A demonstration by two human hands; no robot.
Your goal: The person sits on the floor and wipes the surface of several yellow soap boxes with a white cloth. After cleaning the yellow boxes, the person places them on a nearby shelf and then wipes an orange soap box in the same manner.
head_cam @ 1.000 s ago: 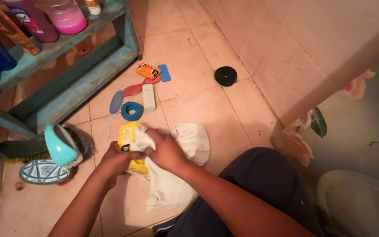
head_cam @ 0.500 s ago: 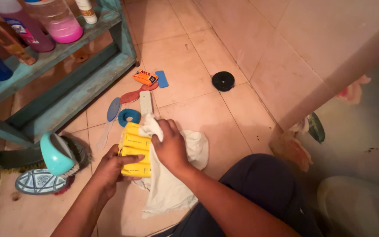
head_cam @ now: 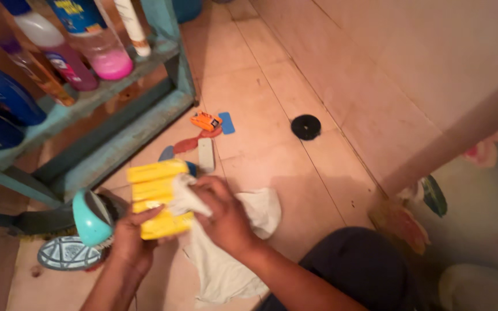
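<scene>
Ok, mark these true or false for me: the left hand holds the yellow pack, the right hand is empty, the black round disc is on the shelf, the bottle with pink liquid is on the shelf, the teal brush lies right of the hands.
1. The left hand holds the yellow pack. True.
2. The right hand is empty. False: it presses a white cloth against the pack.
3. The black round disc is on the shelf. False: it lies on the floor tiles near the wall.
4. The bottle with pink liquid stands on the teal shelf. True.
5. The teal brush lies right of the hands. False: it is to their left.
</scene>
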